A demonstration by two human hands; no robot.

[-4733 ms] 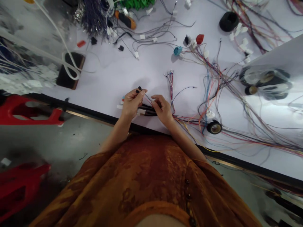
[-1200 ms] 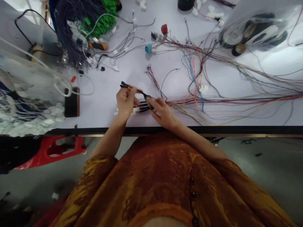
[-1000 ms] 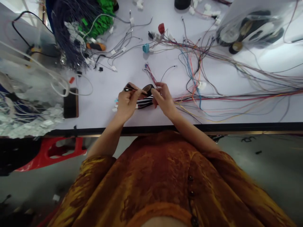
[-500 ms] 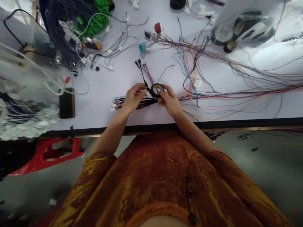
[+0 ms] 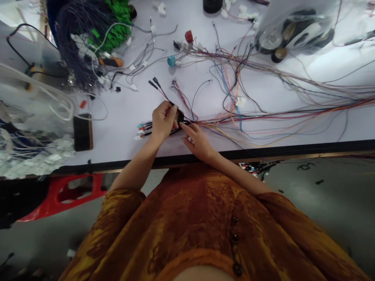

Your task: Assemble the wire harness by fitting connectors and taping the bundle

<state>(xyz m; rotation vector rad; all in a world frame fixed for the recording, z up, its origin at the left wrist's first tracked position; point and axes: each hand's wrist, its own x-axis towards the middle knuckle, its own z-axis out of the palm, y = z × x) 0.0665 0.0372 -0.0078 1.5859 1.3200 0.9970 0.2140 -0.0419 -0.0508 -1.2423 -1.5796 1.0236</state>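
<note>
The left hand (image 5: 162, 120) is closed, thumb and fingertips clamped on a small roll of black tape with a tan core (image 5: 180, 116), which is tilted and partly hidden by those fingers. The right hand (image 5: 199, 143) is just beside it, thumb and forefinger parted, the forefinger's tip at the near edge of the roll; whether it touches the roll or a loose end of tape, I cannot tell.

The roll is over the white table (image 5: 123, 125), close to its black front edge, above a bundle of black-sleeved wires (image 5: 149, 126) whose white, orange and pale blue connectors lie to the left. From behind the left hand's fingers a pair of thin wires ending in slim black connectors (image 5: 157, 82) points away from the person. Long red, black and yellow strands (image 5: 243, 119) run off to the right, and a short bunch of red and dark wires with metal tips (image 5: 183, 95) lies beyond the right hand.

The roll should be light and fairly rigid round its core, with a tape that is thin, soft and likely tacky; the rim is the best hold. The wires look limp and springy, better pinched along their sleeves than at their small metal tips, which could bend.
</note>
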